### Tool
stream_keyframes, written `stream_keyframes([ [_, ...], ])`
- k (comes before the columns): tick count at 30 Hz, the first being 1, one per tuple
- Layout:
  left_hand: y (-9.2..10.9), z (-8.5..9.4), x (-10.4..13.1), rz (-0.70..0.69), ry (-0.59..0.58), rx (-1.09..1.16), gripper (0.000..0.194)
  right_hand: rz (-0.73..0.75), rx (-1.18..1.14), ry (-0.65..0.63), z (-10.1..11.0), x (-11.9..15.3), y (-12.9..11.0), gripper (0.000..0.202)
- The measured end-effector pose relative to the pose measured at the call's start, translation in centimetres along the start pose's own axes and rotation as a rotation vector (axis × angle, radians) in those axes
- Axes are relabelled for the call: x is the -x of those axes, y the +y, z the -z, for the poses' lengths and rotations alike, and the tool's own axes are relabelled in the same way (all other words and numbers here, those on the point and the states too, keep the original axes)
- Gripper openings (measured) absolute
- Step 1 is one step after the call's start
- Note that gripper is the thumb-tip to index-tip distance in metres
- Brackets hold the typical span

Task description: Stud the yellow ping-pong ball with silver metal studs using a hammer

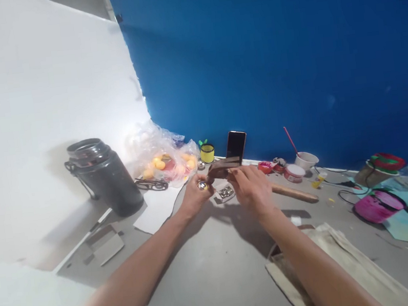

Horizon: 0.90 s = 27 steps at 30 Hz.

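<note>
Both hands meet over the table's middle, around a dark brown, leather-like strip [224, 167]. My left hand [197, 193] is closed at the strip's left end. A shiny round metal piece [202, 185] shows at its fingers; whether it is worn or held I cannot tell. My right hand [252, 186] is closed on the strip's right part, its fingertips partly hidden. Between and just below the hands sits a small open box [225, 193] of little metal pieces. From behind my right hand a wooden handle [295, 192] sticks out to the right; its other end is hidden.
A black flask [107, 178] stands at left near a small cardboard piece [106, 243]. Behind are a plastic bag [163, 152] with orange balls, a yellow cup [207, 153] and a phone [236, 145]. At right lie a canvas cloth [349, 264], a white cup [306, 160] and a pink container [378, 206].
</note>
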<state>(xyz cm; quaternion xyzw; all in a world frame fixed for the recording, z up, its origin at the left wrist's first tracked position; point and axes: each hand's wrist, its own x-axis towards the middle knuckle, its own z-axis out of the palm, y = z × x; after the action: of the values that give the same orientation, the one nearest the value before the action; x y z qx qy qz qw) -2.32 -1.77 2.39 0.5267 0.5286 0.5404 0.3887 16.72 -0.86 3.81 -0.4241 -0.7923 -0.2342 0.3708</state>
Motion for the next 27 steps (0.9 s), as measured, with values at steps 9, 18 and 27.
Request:
stream_keyframes([
  [9, -0.1, 0.0, 0.1, 0.262, -0.368, 0.654, 0.050, -0.511, 0.059, -0.501, -1.7, 1.0, 5.4, 0.021],
  [18, -0.2, 0.2, -0.2, 0.395, -0.380, 0.950, 0.048, -0.678, 0.013, -0.727, -3.7, 1.9, 7.6, 0.026],
  [27, 0.2, 0.1, -0.2, 0.397, -0.372, 0.974, 0.050, -0.609, 0.122, -0.716, -4.3, 2.9, 7.5, 0.029],
])
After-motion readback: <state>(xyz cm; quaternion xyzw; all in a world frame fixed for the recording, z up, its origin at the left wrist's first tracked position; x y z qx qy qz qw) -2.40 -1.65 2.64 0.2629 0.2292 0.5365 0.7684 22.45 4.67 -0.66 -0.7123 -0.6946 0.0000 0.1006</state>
